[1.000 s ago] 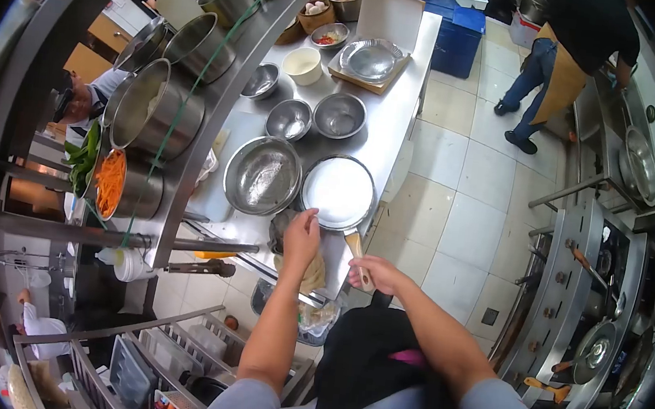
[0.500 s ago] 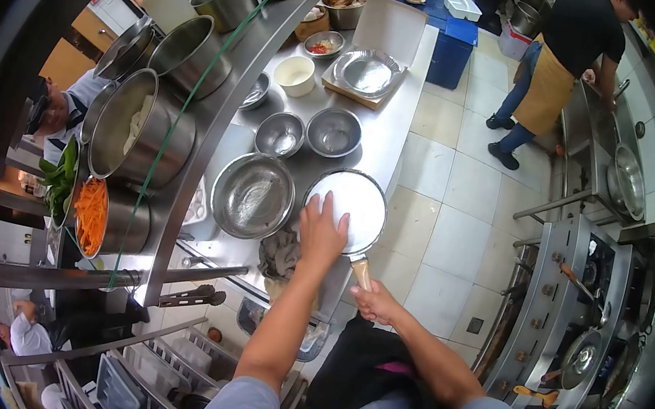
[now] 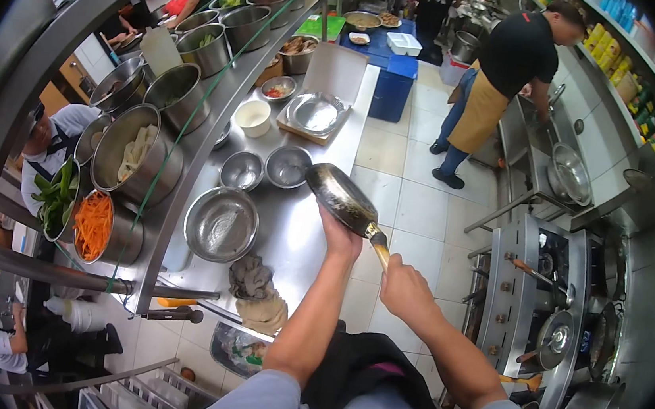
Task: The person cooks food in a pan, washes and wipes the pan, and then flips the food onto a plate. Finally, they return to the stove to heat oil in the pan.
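A frying pan (image 3: 342,198) is held tipped over in front of me, its dark scorched underside showing. Around its wooden handle my right hand (image 3: 407,286) is closed. My left hand (image 3: 339,234) is at the pan's other face, with its fingers hidden behind the pan. Left of the pan, two small steel bowls (image 3: 289,167) and a larger steel bowl (image 3: 221,224) stand on the steel table (image 3: 291,242). A crumpled grey cloth (image 3: 251,277) lies near the table's front edge.
A shelf (image 3: 219,97) with several steel pots, one of carrot strips (image 3: 98,227), runs along the left. A foil dish (image 3: 317,113) and white tub (image 3: 253,118) stand farther back. A co-worker (image 3: 500,79) stands at the sink; a stove (image 3: 522,289) is at right.
The pan has been tipped up from facing upward, so its underside shows. My left hand has gone from its white inner surface to behind it. The view has shifted.
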A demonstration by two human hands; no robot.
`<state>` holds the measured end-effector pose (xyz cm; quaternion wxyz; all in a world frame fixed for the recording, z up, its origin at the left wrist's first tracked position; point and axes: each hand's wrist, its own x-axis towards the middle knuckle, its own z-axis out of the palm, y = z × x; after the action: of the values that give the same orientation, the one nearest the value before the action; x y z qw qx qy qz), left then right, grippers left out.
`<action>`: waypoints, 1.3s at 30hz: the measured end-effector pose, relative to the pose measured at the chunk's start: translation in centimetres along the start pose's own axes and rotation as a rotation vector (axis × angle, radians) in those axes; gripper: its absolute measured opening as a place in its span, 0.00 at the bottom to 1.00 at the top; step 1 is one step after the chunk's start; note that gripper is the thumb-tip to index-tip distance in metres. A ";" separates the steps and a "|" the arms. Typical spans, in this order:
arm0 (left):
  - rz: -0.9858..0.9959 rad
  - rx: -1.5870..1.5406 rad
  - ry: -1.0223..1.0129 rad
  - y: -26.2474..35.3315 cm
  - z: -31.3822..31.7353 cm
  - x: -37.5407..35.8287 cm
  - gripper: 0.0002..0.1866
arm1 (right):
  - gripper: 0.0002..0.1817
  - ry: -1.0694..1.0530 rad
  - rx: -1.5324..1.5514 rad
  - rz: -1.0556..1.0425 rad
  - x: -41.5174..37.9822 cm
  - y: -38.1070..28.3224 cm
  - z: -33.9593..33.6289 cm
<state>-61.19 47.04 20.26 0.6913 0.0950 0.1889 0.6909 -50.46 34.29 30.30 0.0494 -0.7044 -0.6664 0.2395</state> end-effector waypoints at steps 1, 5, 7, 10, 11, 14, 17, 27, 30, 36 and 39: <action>-0.008 -0.007 -0.010 -0.2 0.8 -0.9 0.32 | 0.08 0.010 -0.005 0.008 -0.7 0.0 -0.5; -0.148 -0.318 -0.089 -0.9 3.4 -2.7 0.31 | 0.07 0.160 -0.163 -0.092 -2.7 -0.1 -2.7; -0.154 -0.406 -0.122 -1.7 3.7 -2.7 0.31 | 0.08 0.187 -0.193 -0.096 -3.4 0.2 -3.0; -0.177 -0.458 -0.194 -2.3 4.3 -2.5 0.34 | 0.09 0.258 -0.257 -0.070 -3.8 0.7 -3.2; -0.182 -0.468 -0.219 -2.4 4.7 -2.4 0.33 | 0.09 0.264 -0.265 -0.039 -4.0 0.6 -3.7; -0.164 -0.477 -0.254 -2.5 6.3 -2.3 0.33 | 0.08 0.293 -0.254 0.004 -4.4 0.6 -4.5; -0.170 -0.530 -0.267 -1.5 8.8 -3.4 0.31 | 0.08 0.311 -0.202 0.046 -5.0 0.5 -5.6; -0.204 -0.531 -0.336 -2.4 8.9 -4.4 0.32 | 0.11 0.346 -0.100 0.067 -7.0 1.2 -6.1; -0.239 -0.538 -0.311 -2.6 8.3 -5.1 0.32 | 0.11 0.311 -0.128 0.099 -7.2 0.8 -6.1; -0.234 -0.552 -0.295 -1.7 7.4 -5.5 0.32 | 0.10 0.312 -0.182 0.035 -7.5 0.5 -6.5; -0.226 -0.578 -0.285 -1.0 7.3 -5.2 0.32 | 0.08 0.327 -0.242 0.014 -7.0 -0.1 -5.7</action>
<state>-57.32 42.78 27.16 0.7813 -0.0307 -0.1041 0.6147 -48.22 29.03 37.25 0.0702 -0.7394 -0.6683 0.0402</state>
